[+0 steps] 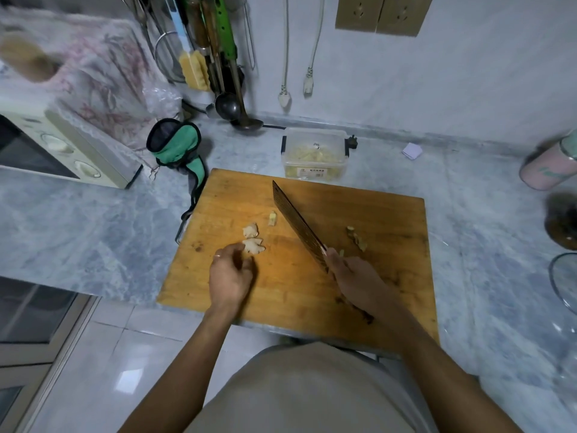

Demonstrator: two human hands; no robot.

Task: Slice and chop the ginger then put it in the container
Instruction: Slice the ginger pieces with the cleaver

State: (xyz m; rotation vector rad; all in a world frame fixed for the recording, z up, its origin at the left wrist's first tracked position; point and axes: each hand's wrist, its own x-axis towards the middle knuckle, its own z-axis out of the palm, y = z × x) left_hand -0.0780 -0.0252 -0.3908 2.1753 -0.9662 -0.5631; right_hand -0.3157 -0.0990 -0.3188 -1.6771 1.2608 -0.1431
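Two pale ginger pieces lie on the wooden cutting board: one at my left fingertips, another just beyond it. A small slice sits farther back by the blade. My left hand hovers at the nearer piece with its fingers loosely curled; whether it touches the ginger is unclear. My right hand grips the handle of a cleaver, whose blade slants up and away over the board. Peel scraps lie right of the blade. A clear plastic container with chopped ginger stands behind the board.
A toaster oven stands at the left, a green-and-black pouch beside it. Ladles hang by the wall. A pink canister, a dark jar and a glass lid crowd the right edge.
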